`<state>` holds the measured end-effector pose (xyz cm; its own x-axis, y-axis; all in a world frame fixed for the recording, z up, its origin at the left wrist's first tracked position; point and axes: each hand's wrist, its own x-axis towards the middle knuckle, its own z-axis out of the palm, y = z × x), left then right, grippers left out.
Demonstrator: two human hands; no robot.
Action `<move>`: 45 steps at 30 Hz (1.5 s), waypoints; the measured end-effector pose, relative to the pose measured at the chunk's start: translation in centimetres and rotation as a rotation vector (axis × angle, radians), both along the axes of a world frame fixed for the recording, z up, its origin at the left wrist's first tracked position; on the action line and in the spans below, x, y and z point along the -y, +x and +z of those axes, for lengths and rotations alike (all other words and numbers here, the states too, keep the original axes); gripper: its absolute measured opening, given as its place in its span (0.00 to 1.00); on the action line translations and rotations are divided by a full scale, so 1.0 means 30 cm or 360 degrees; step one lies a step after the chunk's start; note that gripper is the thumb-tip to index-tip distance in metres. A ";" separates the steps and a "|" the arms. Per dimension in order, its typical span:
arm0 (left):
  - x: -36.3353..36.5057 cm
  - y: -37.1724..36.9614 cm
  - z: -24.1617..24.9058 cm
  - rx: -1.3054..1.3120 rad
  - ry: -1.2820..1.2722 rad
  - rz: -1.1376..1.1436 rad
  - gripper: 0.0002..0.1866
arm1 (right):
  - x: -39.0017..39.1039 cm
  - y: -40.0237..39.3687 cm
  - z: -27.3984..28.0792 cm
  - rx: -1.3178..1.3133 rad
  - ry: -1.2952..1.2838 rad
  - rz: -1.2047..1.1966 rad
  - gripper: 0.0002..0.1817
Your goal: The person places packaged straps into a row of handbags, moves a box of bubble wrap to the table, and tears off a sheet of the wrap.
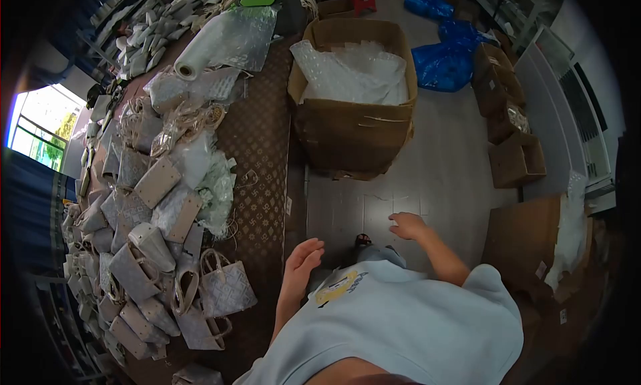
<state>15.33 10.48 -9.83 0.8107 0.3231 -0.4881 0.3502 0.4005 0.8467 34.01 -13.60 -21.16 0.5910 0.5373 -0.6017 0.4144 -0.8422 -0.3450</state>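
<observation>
My left hand (304,257) is held up beside the table's edge, fingers stretched out and nothing in it. Over the floor in front of my body, my right hand (407,226) is also empty, with its fingers apart. Nearest to my left hand is a light grey patterned handbag (228,290) standing on the brown patterned table cover (257,151). Many similar handbags (133,271) are heaped to its left. Crumpled clear plastic (212,185) lies behind them.
A large cardboard box (354,135) holding white bubble wrap (360,71) stands ahead on the floor. A plastic film roll (220,45) lies on the table. Blue plastic bags (444,65) and small open cartons (515,159) are at the right, with a cardboard sheet (521,238) nearer me.
</observation>
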 end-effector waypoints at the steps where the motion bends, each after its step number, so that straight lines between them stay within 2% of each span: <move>1: 0.003 0.061 0.002 -0.0008 -0.0018 -0.0155 0.17 | 0.039 0.048 -0.008 0.0070 -0.0026 -0.0073 0.21; 2: 0.004 0.115 0.000 -0.0050 -0.0048 -0.0221 0.17 | 0.073 0.089 -0.010 0.0071 -0.0024 -0.0068 0.21; 4: -0.006 0.210 -0.019 -0.0069 -0.0027 -0.0301 0.17 | 0.124 0.154 0.002 0.0093 -0.0006 -0.0383 0.21; 9: -0.084 0.433 -0.089 -0.0112 0.0015 -0.0585 0.17 | 0.149 0.213 -0.051 0.0093 0.0023 -0.0563 0.21; 11: -0.134 0.534 -0.150 0.0035 0.0300 -0.0658 0.20 | 0.135 0.246 -0.077 0.0089 0.0025 -0.0608 0.21; 12: -0.164 0.585 -0.180 0.0025 0.0283 -0.0693 0.20 | 0.105 0.255 -0.075 0.0001 -0.0019 -0.0647 0.23; 14: -0.235 0.705 -0.240 -0.0038 0.0700 -0.0682 0.23 | 0.049 0.286 -0.085 -0.0097 -0.0074 -0.0718 0.25; 16: -0.305 0.847 -0.248 -0.0123 0.0683 -0.0696 0.27 | -0.025 0.342 -0.094 -0.0296 0.0112 -0.1125 0.36; 17: -0.336 0.922 -0.239 -0.0227 0.0552 -0.0553 0.28 | -0.070 0.378 -0.087 -0.0295 0.0101 -0.1162 0.36; 19: -0.403 1.039 -0.260 -0.0303 0.0426 -0.0362 0.30 | -0.200 0.470 -0.024 -0.0792 0.0615 -0.2007 0.50; 21: -0.476 1.143 -0.261 -0.0289 0.0421 -0.0310 0.30 | -0.298 0.564 -0.074 -0.1029 0.0875 -0.2205 0.54; 23: -0.554 1.227 -0.336 -0.0169 0.0420 -0.0261 0.30 | -0.391 0.657 -0.115 -0.1079 0.1012 -0.2206 0.57; 24: -0.583 1.273 -0.316 -0.0350 0.0471 -0.0339 0.31 | -0.444 0.718 -0.009 -0.1081 0.1021 -0.2144 0.58; 25: -0.601 1.312 -0.318 -0.0440 0.0503 -0.0389 0.32 | -0.475 0.748 -0.061 -0.1128 0.1072 -0.2187 0.60; 26: -0.617 1.347 -0.320 -0.0528 0.0534 -0.0441 0.33 | -0.532 0.785 -0.070 -0.1132 0.1105 -0.2397 0.60; 27: -0.651 1.365 -0.344 -0.0539 0.0531 -0.0441 0.35 | -0.567 0.819 -0.077 -0.1185 0.1147 -0.2455 0.59; 29: -0.774 1.418 -0.570 -0.0410 0.0639 -0.0497 0.37 | -0.590 0.882 -0.092 -0.1195 0.1211 -0.2539 0.58; 31: -0.732 1.472 -0.479 -0.0449 0.0664 -0.0585 0.37 | -0.627 0.933 -0.122 -0.1266 0.1168 -0.2593 0.56; 32: -0.721 1.485 -0.441 -0.0520 0.0699 -0.0611 0.37 | -0.639 0.957 -0.158 -0.1262 0.1167 -0.2742 0.56; 33: -0.719 1.507 -0.454 -0.0530 0.0706 -0.0601 0.37 | -0.640 0.970 -0.200 -0.1278 0.1164 -0.2733 0.56; 35: -0.743 1.526 -0.496 -0.0622 0.0692 -0.0651 0.34 | -0.670 1.014 -0.269 -0.1056 0.1040 -0.3002 0.53; 37: -0.723 1.534 -0.463 -0.0526 0.0617 -0.0737 0.30 | -0.673 1.025 -0.252 -0.0703 0.1034 -0.3055 0.49; 38: -0.763 1.517 -0.583 -0.0356 0.0599 -0.0674 0.27 | -0.674 1.035 -0.230 -0.0827 0.1068 -0.3095 0.45; 39: -0.759 1.510 -0.555 -0.0311 0.0524 -0.0763 0.27 | -0.675 1.055 -0.316 -0.0754 0.0802 -0.3170 0.44; 40: -0.774 1.492 -0.626 -0.0270 0.0593 -0.0741 0.29 | -0.672 1.054 -0.281 -0.0850 0.0880 -0.3114 0.42; 41: -0.786 1.474 -0.697 -0.0230 0.0664 -0.0719 0.30 | -0.652 1.059 -0.367 -0.1019 0.0944 -0.3005 0.37; 42: -0.758 1.469 -0.605 -0.0291 0.0767 -0.0718 0.32 | -0.648 1.070 -0.347 -0.1148 0.0993 -0.2960 0.21; 43: -0.733 1.476 -0.513 -0.0355 0.0854 -0.0733 0.33 | -0.644 1.088 -0.376 -0.1059 0.1086 -0.3059 0.12; 44: -0.733 1.467 -0.512 -0.0391 0.0838 -0.0583 0.33 | -0.620 1.104 -0.439 -0.1046 0.1166 -0.3057 0.10; 45: -0.735 1.460 -0.513 -0.0351 0.0858 -0.0613 0.32 | -0.616 1.119 -0.480 -0.1022 0.1252 -0.3078 0.08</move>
<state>59.14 32.53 -25.21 0.8166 0.2760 -0.5069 0.5695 -0.2427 0.7853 67.59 4.86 -35.55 0.4167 -0.1414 -0.8980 -0.8135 0.3828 -0.4378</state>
